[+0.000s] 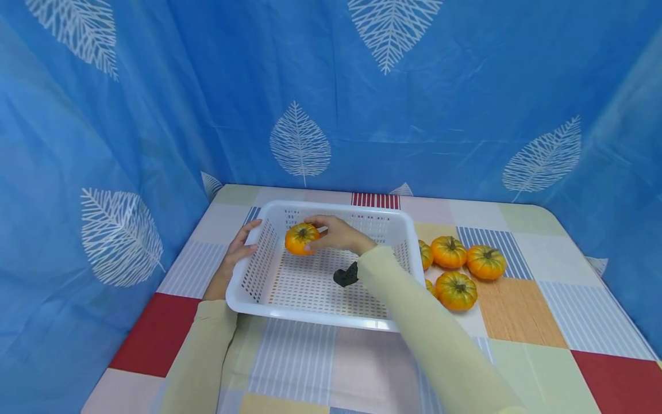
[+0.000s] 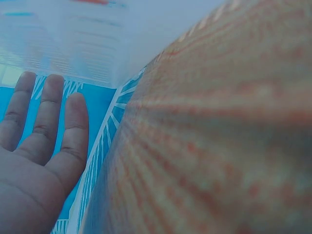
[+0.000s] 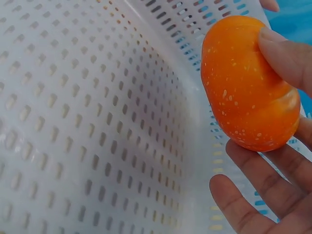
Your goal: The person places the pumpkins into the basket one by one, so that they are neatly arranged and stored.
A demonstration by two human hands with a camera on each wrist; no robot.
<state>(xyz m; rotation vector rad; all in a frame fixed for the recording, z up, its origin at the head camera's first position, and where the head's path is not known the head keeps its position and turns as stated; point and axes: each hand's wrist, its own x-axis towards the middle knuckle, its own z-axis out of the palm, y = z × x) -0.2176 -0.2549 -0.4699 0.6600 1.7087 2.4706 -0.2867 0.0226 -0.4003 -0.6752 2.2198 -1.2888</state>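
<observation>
Your right hand (image 1: 336, 233) has its grip filled: thumb on one side and fingers on the other, it holds an orange pumpkin (image 1: 301, 240) with a greenish top. You have that pumpkin inside the outline of the white slotted basket (image 1: 310, 320), toward half past ten from the middle as the head view shows it, twelve being away from you. You cannot tell from these pictures whether it touches the basket's floor.

Your left hand (image 1: 235, 253) is at the basket's nine-to-ten o'clock side, thumb and a finger at the rim. In the left wrist view your fingers (image 2: 52, 102) lie straight and spread, so that grip is wide, with nothing enclosed by it.

Just below your right wrist, a small dark thing (image 1: 345, 275) shows against the basket's floor; what it is, you cannot tell.

Toward three o'clock, outside the basket, you have five more pumpkins on the desk (image 1: 538, 368): an upper one (image 1: 449, 252), the outermost one (image 1: 486, 262), a lower one (image 1: 456, 291), and two partly hidden by the basket's wall (image 1: 425, 254). A patchwork cloth of squares and stripes covers the desk. A blue curtain (image 1: 455, 126) with white leaves surrounds you from nine through twelve to three o'clock.
</observation>
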